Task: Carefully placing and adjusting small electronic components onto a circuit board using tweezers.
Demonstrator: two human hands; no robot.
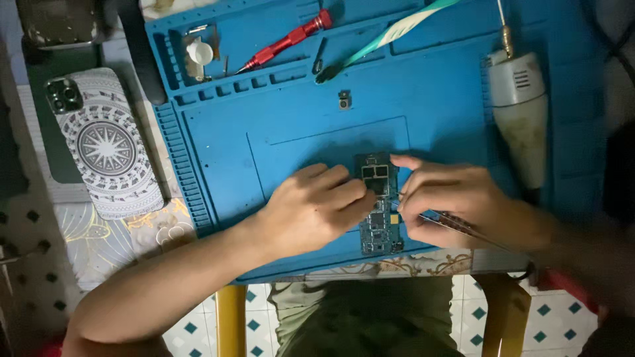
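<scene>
Blue silicone covers most of the tabletop: a repair mat (291,142) with ribbed edges and small tray pockets along its far side. Near its front edge lies a narrow phone circuit board (378,205), dark with tiny chips, set lengthwise pointing away from the person. The left hand (317,205) rests on the mat just beside the board, its fingers curled together and their tips pressed against the board's left edge, steadying it. The right hand (456,205) sits on the other side, fingers bunched and pinched around a pair of metal tweezers (456,226), whose tips meet the board about midway along its right edge; the rear of the tweezers runs back under the palm toward the wrist.

Farther back on the mat, a small square component (344,100) lies by itself. A red-handled screwdriver (284,41) lies slanted across the tray pockets, near a brush with a teal and white handle (390,33). A white handheld rotary tool (522,109) rests along the right side of the mat. Off the mat to the left, a phone in a patterned white case (106,142) lies camera side up.
</scene>
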